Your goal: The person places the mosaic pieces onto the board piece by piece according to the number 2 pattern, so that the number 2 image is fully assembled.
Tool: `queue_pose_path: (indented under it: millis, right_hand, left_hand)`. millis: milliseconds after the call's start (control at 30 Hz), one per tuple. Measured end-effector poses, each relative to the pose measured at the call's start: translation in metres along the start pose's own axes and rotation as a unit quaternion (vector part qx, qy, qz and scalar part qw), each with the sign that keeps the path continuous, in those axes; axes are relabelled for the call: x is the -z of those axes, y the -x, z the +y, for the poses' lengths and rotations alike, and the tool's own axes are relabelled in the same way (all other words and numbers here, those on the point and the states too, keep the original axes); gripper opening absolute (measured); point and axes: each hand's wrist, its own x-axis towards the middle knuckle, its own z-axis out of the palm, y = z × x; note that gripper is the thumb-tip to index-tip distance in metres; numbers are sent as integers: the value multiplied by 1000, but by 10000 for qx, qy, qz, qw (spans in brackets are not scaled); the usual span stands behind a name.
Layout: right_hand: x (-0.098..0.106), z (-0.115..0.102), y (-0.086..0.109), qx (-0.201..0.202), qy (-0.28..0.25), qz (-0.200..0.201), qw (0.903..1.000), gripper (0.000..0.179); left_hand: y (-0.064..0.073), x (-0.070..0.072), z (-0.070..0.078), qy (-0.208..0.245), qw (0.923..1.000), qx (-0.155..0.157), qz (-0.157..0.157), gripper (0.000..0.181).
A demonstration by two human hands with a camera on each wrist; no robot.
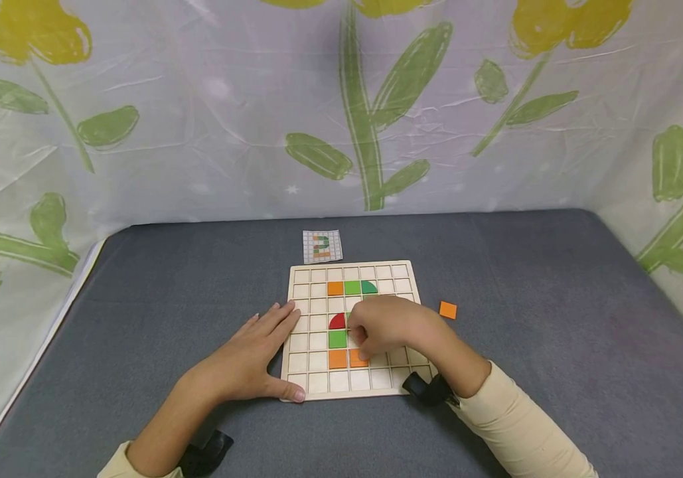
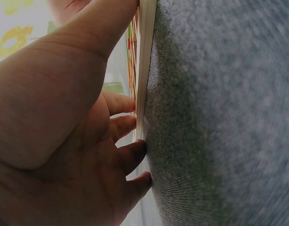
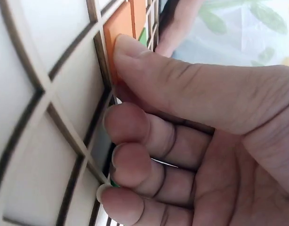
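Observation:
A wooden grid board (image 1: pixel 298 363) lies on the grey table. My left hand (image 1: pixel 251 362) rests along its left edge, fingers extended near the side and thumb at the front left corner. Over the board, my right hand (image 1: pixel 391 325) has its fingers curled and its thumb on an orange square tile (image 3: pixel 120 28) in a lower row; the index finger is mostly hidden behind the thumb. Left of that tile sits another orange tile (image 1: pixel 338 359), below a green square (image 1: pixel 337 339) and a red quarter-circle (image 1: pixel 338 322). The right hand covers part of the grid.
Near the far side of the board are an orange tile (image 1: pixel 335 288), a green square (image 1: pixel 352 287) and a dark green quarter-circle (image 1: pixel 368 287). A loose orange tile (image 1: pixel 448 310) lies right of the board. Behind it is a small pattern card (image 1: pixel 322 246). Flower-printed cloth (image 1: pixel 222 133) surrounds the table.

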Motion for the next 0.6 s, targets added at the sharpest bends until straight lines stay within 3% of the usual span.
queue_pose_path:
  millis: [167, 300, 400, 533, 600]
  right_hand:
    - [9, 9, 7, 32, 66, -249, 9997, 32]
    - [25, 23, 20, -398, 113, -299, 9987, 39]
    - [37, 36, 31, -1275, 422, -336, 9904, 37]
    - [49, 60, 41, -2561, 528, -615, 9632, 21]
    - [52, 71, 43, -2905, 325, -704, 9537, 16]
  left_hand:
    - [0, 0, 0, 5, 10000, -26, 1, 128]
    - [0, 0, 0, 28, 10000, -61, 6, 128]
    - [0, 1, 0, 42, 10000, -81, 16, 127]
    - [0, 1, 0, 57, 9999, -86, 12, 126]
    - [1, 1, 0, 61, 10000, -76, 3, 127]
